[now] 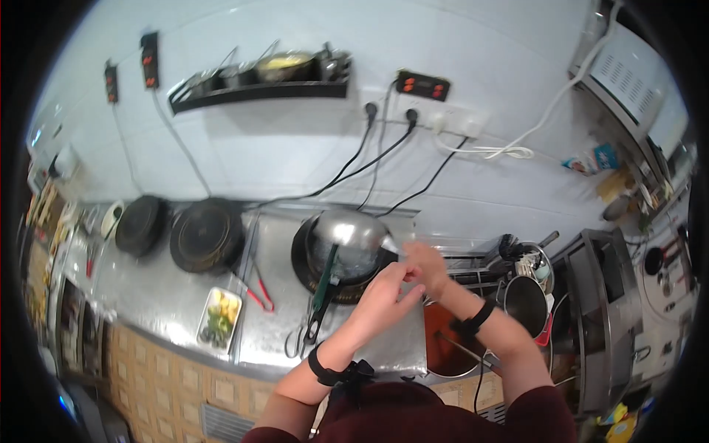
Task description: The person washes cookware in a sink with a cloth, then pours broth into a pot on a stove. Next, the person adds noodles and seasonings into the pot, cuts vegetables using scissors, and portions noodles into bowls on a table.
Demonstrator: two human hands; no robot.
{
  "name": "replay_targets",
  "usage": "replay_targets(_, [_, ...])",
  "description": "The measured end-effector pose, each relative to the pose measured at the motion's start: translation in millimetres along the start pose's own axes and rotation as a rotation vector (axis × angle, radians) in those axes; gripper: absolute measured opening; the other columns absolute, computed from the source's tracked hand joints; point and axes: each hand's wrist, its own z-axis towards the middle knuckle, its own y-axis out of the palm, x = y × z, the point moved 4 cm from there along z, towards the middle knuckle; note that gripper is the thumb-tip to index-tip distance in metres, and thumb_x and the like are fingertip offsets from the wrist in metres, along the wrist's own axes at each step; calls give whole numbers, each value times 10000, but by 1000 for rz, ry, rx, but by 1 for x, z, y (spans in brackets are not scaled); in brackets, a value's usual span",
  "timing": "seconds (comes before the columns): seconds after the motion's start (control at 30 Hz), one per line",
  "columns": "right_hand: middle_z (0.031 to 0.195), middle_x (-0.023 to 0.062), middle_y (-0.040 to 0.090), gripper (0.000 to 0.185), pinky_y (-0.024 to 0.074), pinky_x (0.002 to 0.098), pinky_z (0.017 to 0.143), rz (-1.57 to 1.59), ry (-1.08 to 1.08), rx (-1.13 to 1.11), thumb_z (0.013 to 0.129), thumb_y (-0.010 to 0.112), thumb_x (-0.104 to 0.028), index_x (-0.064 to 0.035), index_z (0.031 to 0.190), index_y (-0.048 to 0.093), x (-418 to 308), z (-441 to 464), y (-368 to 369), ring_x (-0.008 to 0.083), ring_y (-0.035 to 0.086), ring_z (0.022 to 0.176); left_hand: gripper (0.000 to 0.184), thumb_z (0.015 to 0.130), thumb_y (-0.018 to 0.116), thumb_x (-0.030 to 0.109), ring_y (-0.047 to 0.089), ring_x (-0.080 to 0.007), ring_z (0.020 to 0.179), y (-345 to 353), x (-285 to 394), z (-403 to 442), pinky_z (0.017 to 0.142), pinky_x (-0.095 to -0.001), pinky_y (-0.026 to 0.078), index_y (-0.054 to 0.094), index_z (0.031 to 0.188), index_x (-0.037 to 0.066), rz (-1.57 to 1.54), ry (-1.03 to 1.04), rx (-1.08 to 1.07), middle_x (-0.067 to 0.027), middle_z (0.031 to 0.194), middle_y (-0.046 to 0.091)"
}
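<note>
In the head view my right hand (428, 267) is closed on the short handle of a shiny metal pan (351, 227), blurred by motion. The pan is tilted over a dark wok (301, 255) on the steel counter; clear liquid or something glassy shows inside the wok. Close beside the right hand is my left hand (388, 292), its thumb apart from its fingers and nothing visible in it. A green-handled utensil (323, 284) leans on the wok's near rim, with a black-handled utensil (316, 323) just below it.
A white tray (204, 330) of yellow and green pieces and red-handled tongs (262, 294) lie left. Two dark pans (207, 235) stand farther left. A pot of orange-red liquid (447, 347) is at my right, near a dark pot (525, 304). Cords (347, 173) hang behind.
</note>
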Motion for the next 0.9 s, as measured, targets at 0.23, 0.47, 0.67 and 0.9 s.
replay_targets(0.23, [828,124,619,254,451,412,671,365,377,78,788,526,-196,-90,1018,543,-20,-24,-3,324,587,800,463,777,587,160,474,-325,1035,27,16,95,856,-364,398,420,1181,9,88,167,94,-200,1089,516])
replay_targets(0.47, [620,16,511,162,335,202,377,983,1069,255,837,565,-169,-44,938,546,83,-145,-12,59,452,459,605,716,602,191,337,-366,1193,38,-14,267,937,-470,327,378,1239,-14,698,256,376,-221,1347,308])
replay_targets(0.67, [579,-17,459,62,305,234,361,807,1462,660,818,538,-111,-55,813,515,86,-362,-108,81,428,449,443,701,557,159,371,-298,1157,37,-48,351,844,-452,323,483,1101,-15,1094,259,360,-216,1352,317])
replay_targets(0.9, [545,-28,419,120,320,223,356,431,1919,970,825,521,-170,-51,813,509,18,-596,-149,74,397,429,554,614,642,289,389,-313,1121,50,-39,363,851,-463,333,503,1047,-26,1255,189,419,-204,1302,384])
